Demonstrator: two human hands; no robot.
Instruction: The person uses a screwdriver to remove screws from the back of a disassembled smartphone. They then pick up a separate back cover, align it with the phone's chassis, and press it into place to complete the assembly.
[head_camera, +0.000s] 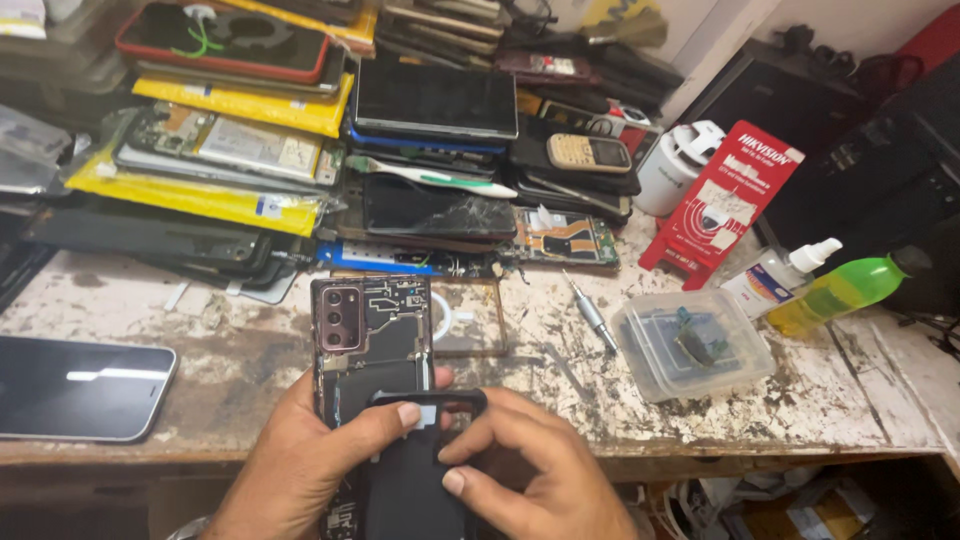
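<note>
While the left hand (310, 450) cradles an opened phone (372, 345) above the worktop (700, 400), its grip closed round the phone's body, the right hand (540, 470) pinches a black cover (420, 470) against the phone's lower half. A dark phone (80, 388) lies far left. A screwdriver (592, 315) and clear tub (695, 345) sit right, near a green bottle (845, 288). Stacked phones (430, 150) fill the back.

scarred white workbench (700, 400) against a pale wall (730, 30)
</note>
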